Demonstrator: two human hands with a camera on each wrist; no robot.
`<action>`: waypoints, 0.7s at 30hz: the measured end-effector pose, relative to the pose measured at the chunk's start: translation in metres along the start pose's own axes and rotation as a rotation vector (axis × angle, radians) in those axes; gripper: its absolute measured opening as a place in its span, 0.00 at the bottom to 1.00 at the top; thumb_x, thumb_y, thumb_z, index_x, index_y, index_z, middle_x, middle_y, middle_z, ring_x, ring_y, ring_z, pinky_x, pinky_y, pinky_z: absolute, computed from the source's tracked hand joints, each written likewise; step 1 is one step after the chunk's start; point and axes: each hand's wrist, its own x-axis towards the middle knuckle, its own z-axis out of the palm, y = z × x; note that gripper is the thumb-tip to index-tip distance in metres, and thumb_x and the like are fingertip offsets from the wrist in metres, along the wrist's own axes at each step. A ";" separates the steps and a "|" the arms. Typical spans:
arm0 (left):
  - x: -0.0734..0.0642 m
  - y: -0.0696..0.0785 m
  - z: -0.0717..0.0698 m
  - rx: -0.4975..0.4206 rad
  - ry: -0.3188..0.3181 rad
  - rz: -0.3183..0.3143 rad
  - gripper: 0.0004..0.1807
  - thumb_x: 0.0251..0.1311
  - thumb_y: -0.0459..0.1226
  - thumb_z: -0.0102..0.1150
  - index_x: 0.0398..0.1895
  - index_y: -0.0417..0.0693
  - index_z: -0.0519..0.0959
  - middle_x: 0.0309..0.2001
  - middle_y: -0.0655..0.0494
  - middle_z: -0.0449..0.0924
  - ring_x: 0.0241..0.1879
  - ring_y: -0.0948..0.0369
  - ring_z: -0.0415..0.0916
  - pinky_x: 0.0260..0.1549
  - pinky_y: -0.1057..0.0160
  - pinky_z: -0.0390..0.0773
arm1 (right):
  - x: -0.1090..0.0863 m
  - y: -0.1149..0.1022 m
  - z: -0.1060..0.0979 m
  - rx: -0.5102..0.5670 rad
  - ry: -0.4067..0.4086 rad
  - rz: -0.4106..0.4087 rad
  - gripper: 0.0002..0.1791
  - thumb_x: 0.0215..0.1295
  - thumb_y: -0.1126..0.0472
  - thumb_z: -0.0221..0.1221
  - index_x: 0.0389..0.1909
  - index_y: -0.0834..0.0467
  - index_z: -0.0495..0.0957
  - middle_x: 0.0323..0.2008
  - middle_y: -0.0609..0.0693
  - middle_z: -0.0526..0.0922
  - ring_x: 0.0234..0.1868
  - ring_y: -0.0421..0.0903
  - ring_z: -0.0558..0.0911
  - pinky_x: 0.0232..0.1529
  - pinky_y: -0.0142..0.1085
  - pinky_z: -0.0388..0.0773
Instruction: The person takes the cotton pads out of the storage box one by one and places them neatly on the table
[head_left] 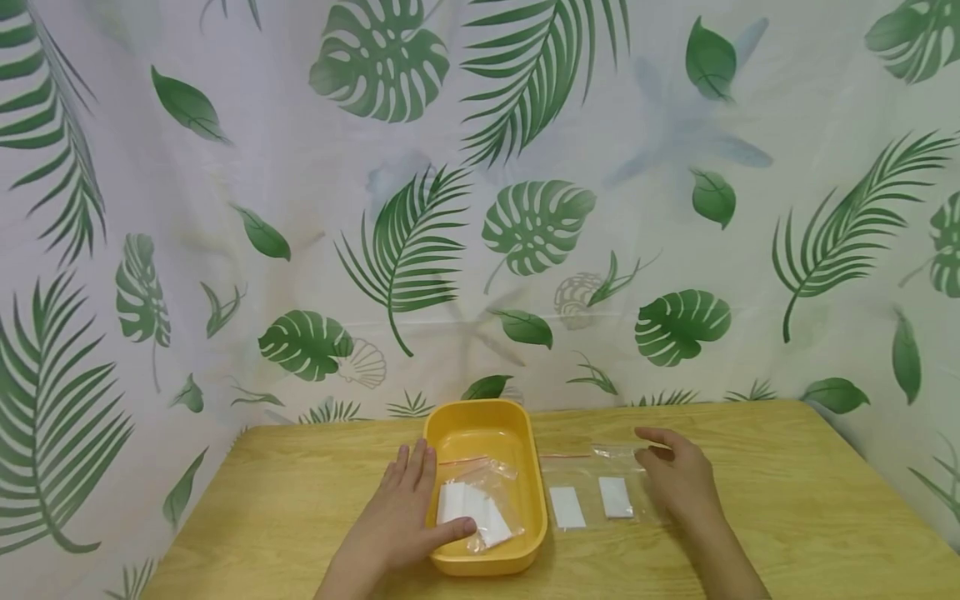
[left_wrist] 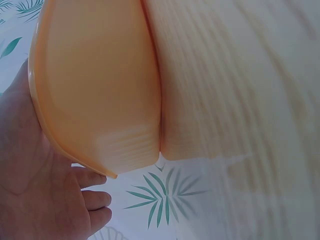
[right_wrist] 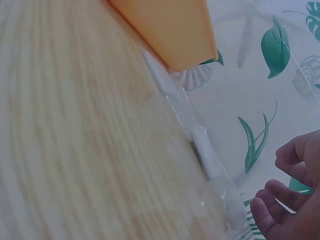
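A yellow plastic bin (head_left: 537,500) stands on the table, holding clear zip bags with white packets (head_left: 476,510) inside. My left hand (head_left: 401,508) rests on its left rim, fingers straight and thumb reaching over the inside. In the left wrist view the palm (left_wrist: 40,165) lies along the bin's rim (left_wrist: 35,95). Right of the bin, clear zip bags with a white packet (head_left: 567,507) and another white packet (head_left: 616,497) lie flat. Just beyond their right end is my right hand (head_left: 681,477), fingers loosely bent. The right wrist view shows nothing between those fingers (right_wrist: 267,212).
The wooden table (head_left: 300,500) reaches back to a white curtain (head_left: 450,208) printed with green leaves. Another stretch of curtain closes off the left side. Wood surface shows left of the bin and right of the bags.
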 end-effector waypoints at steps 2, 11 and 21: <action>0.000 0.000 0.000 0.002 0.002 0.002 0.65 0.55 0.77 0.45 0.79 0.37 0.44 0.80 0.41 0.36 0.79 0.43 0.32 0.76 0.44 0.44 | -0.001 -0.003 0.000 0.019 -0.006 -0.018 0.24 0.74 0.54 0.54 0.67 0.56 0.72 0.67 0.62 0.72 0.64 0.60 0.74 0.57 0.50 0.76; 0.000 -0.001 0.001 -0.003 -0.003 0.009 0.64 0.56 0.76 0.46 0.79 0.37 0.44 0.80 0.40 0.37 0.79 0.42 0.32 0.75 0.42 0.44 | -0.005 -0.018 0.002 0.105 -0.052 -0.083 0.23 0.74 0.56 0.55 0.66 0.58 0.72 0.66 0.58 0.74 0.59 0.54 0.79 0.46 0.31 0.78; 0.001 0.000 -0.003 -0.005 -0.003 0.006 0.65 0.55 0.77 0.45 0.79 0.37 0.44 0.80 0.40 0.36 0.79 0.42 0.33 0.75 0.43 0.44 | -0.011 -0.046 0.024 0.273 -0.134 -0.085 0.22 0.73 0.62 0.56 0.64 0.63 0.73 0.64 0.61 0.75 0.57 0.49 0.80 0.51 0.40 0.82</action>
